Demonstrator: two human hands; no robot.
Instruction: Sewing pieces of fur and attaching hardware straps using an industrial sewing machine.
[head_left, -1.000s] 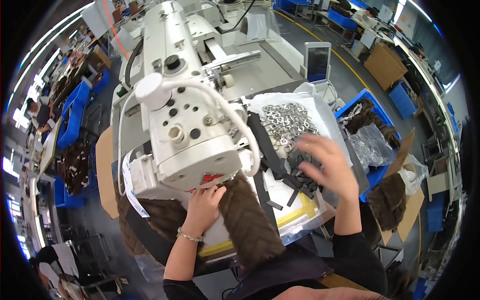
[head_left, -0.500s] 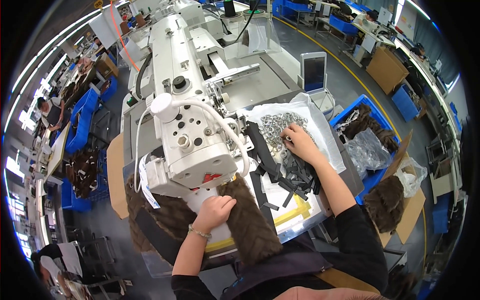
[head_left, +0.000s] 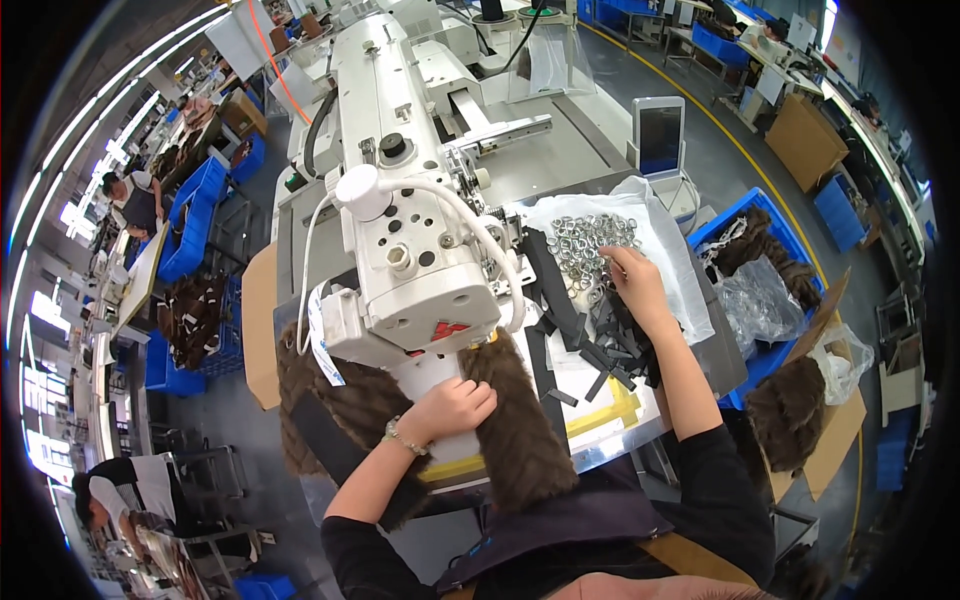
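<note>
The left hand (head_left: 455, 405) rests on the fur strip (head_left: 515, 430) just in front of the sewing machine (head_left: 400, 230), whose head stands directly behind it. To its right, across the worktop (head_left: 600, 150), the right hand (head_left: 635, 285) touches the pile of metal rings (head_left: 590, 245), which lies on a plastic sheet (head_left: 665, 225). Webbing strips (head_left: 585, 335) lie between the two hands, just left of the right hand. Behind the right hand stands a small screen (head_left: 660, 135); to its right, a bin (head_left: 770, 290) holds more fur pieces.
</note>
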